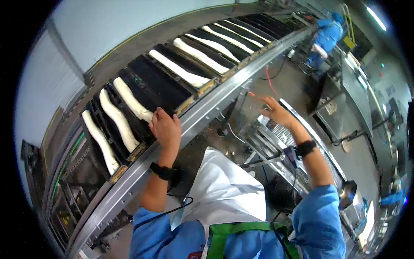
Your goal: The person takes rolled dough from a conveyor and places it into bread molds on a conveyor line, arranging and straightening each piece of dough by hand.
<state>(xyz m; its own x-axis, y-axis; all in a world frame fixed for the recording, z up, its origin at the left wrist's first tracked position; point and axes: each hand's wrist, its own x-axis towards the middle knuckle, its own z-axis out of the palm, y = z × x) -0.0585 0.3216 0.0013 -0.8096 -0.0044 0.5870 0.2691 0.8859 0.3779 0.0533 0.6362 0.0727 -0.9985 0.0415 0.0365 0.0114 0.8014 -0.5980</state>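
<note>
One dough strip [128,98] lies with its near end at the left hand [166,131] — whether pinched, I cannot tell; the right hand [278,114], loose and empty, hangs apart. Uneven tugging could tear the soft-looking dough or drag it off its black tray [139,126].

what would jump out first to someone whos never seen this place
Probably the long pale strips lying crosswise in dark trays along the line that runs diagonally up the picture. Next, the two bare hands near the middle: the left hand at the near end of one strip, the right hand open in the air. Then the white apron at bottom centre and a person in blue at upper right.
</note>
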